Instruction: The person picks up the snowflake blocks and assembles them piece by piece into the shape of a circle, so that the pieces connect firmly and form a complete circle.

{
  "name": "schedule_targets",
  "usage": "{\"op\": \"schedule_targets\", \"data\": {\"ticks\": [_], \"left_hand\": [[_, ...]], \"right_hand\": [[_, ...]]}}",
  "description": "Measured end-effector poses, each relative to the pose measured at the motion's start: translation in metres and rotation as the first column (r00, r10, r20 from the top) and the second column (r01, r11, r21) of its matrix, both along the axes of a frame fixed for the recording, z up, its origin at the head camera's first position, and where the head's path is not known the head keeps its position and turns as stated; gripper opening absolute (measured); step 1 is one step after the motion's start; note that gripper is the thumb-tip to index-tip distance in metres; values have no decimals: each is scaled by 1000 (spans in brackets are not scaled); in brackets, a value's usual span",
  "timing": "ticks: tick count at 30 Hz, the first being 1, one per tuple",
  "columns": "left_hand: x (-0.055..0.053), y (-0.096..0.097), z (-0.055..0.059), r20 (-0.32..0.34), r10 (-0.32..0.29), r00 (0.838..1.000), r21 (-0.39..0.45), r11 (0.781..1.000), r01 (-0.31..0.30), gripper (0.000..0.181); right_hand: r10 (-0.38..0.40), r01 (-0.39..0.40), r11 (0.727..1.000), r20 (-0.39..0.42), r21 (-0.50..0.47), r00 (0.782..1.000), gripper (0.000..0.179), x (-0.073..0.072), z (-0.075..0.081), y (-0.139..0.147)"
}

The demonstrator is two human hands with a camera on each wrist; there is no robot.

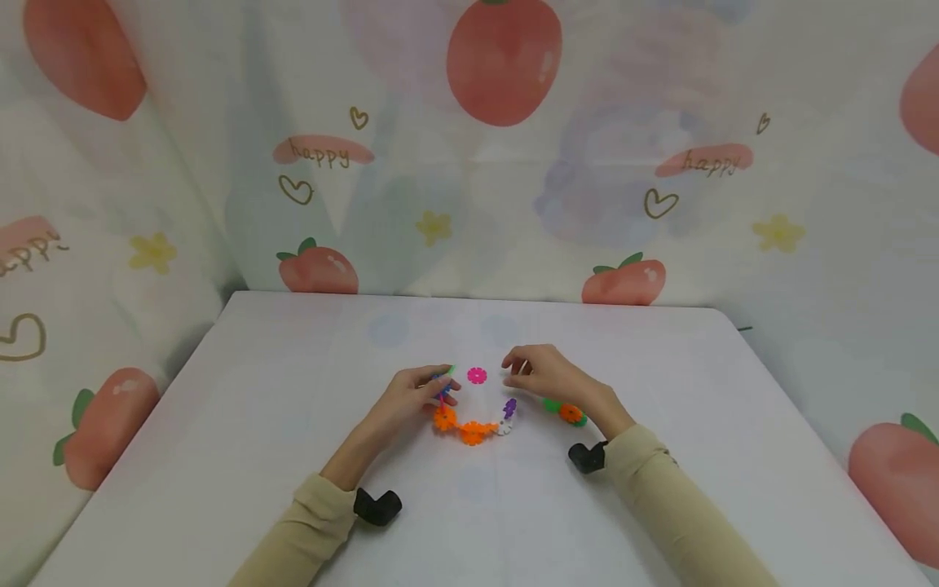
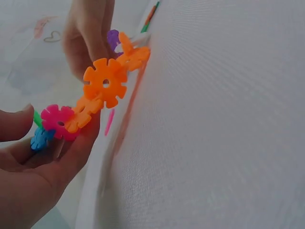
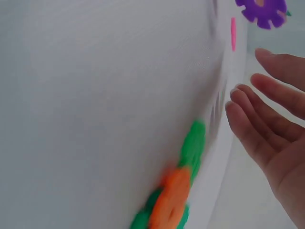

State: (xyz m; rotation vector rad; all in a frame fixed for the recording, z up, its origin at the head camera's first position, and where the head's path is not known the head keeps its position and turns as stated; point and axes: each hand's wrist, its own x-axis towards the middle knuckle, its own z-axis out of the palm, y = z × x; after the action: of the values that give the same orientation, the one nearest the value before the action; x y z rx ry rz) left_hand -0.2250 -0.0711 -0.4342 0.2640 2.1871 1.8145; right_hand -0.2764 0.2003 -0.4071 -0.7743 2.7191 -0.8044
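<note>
My left hand [image 1: 406,397] holds one end of a curved chain of interlocking flower-shaped plastic discs [image 1: 473,434]. In the left wrist view a blue disc [image 2: 43,139] and a pink disc [image 2: 59,122] lie between its thumb and fingers, with a bit of green beside them. Orange discs [image 2: 105,83] follow along the chain, then a white one [image 1: 504,427] and a purple one [image 1: 509,407] at the far end. My right hand [image 1: 548,372] hovers just beyond that purple end, fingers loosely bent and nothing in them. A loose pink disc [image 1: 477,376] lies between the hands.
Green and orange discs [image 1: 571,414] lie joined on the white table [image 1: 645,522], under the right forearm. Black wrist mounts [image 1: 377,507] sit at both cuffs. A printed cloth [image 1: 469,187] with fruit and hearts hangs behind the table and along its sides.
</note>
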Motion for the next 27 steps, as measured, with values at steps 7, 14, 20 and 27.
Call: {"op": "schedule_targets", "data": {"ticks": [7, 14, 20, 27], "left_hand": [[0, 1, -1, 3, 22, 1000, 30, 999, -22, 43], [0, 1, -1, -8, 19, 1000, 45, 999, -19, 42], [0, 0, -1, -6, 13, 1000, 31, 999, -13, 43], [-2, -3, -4, 1, 20, 1000, 48, 999, -20, 43]], "right_hand": [[40, -39, 998, -4, 53, 999, 28, -14, -4, -30], [4, -1, 992, -28, 125, 1000, 26, -16, -10, -50], [-25, 21, 996, 43, 85, 999, 27, -14, -10, -52], [29, -26, 996, 33, -82, 999, 13, -9, -2, -47]]}}
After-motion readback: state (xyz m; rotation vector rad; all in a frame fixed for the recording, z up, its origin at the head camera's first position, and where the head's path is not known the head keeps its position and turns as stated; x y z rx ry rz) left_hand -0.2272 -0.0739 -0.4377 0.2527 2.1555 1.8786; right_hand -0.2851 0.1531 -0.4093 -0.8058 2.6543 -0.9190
